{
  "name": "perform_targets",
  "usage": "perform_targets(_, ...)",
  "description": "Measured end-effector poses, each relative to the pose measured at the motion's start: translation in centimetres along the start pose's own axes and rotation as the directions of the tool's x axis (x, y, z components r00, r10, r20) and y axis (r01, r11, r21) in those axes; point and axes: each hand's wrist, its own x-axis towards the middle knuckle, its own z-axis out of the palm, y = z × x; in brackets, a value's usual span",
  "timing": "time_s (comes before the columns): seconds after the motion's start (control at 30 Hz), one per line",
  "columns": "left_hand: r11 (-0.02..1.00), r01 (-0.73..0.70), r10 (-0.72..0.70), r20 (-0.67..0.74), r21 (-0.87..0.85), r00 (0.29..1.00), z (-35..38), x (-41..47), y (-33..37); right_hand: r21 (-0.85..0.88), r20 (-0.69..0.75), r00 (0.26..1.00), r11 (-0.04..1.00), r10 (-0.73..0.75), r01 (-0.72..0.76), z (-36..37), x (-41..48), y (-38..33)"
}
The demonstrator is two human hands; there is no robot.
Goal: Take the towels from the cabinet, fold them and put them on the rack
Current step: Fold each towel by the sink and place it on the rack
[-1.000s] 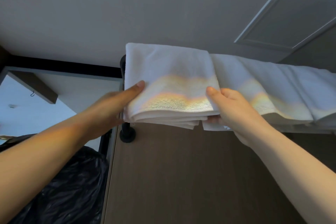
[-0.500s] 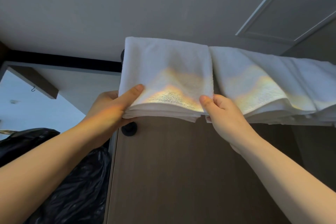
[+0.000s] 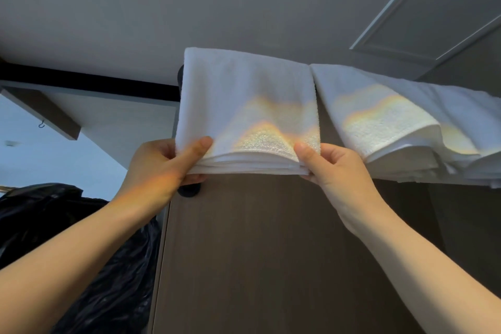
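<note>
**Head view, single entry**

1. Folded towel [image 3: 244, 106]: white, centre of frame, lying across the rack. Only the rack's black end fitting [image 3: 189, 192] shows, below the towel's lower left corner. We count several layers stacked at the near edge.
2. Left hand [image 3: 160, 168]: centre left. It pinches the towel's near left corner, thumb on top and fingers beneath. A second ago it lay straighter along the towel's left side, so we note that it has shifted to the corner.
3. Right hand [image 3: 333, 168]: centre right. It pinches the near right corner the same way, much as it did a second ago.
4. Near edge of the towel: the layers sit more evenly than they did a second ago, when they were staggered.
5. Second towel [image 3: 379, 106]: right of centre, already on the rack. A narrow dark gap now shows between it and the held towel along their lower part.
6. Further towel [image 3: 474, 116]: far right, partly out of frame.
7. Black bag [image 3: 81, 238]: lower left.
8. Brown panel [image 3: 271, 252]: lower centre, beneath the rack.

Our judgement: the towel is placed and being squared up, and letting go looks close.
</note>
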Motion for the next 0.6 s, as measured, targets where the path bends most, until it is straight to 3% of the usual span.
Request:
perform_targets(0.23, 0.985, 0.064, -0.064, 0.011, -0.16, 0.998, -0.2, -0.2, -0.7, -0.091, -0.129, 0.98, 0.985, -0.155, 0.144, 0.2, -0.2, 0.4)
perform_targets(0.33, 0.989, 0.062, -0.061, 0.011, -0.137, 0.998, 0.6, -0.3, -0.9, -0.064, -0.184, 0.974, 0.99, -0.132, 0.122, 0.1, -0.1, 0.9)
perform_targets(0.5, 0.992, 0.079, -0.09, -0.107, -0.103, 0.99, 0.8, -0.6, -1.0, -0.041, -0.216, 0.967, 0.991, -0.135, 0.129, 0.3, -0.3, 1.6)
perform_targets(0.6, 0.997, 0.072, -0.074, -0.081, -0.025, 0.994, 1.4, -0.7, -0.6, -0.043, -0.263, 0.954, 0.99, -0.141, 0.134, -0.1, -0.1, 1.8)
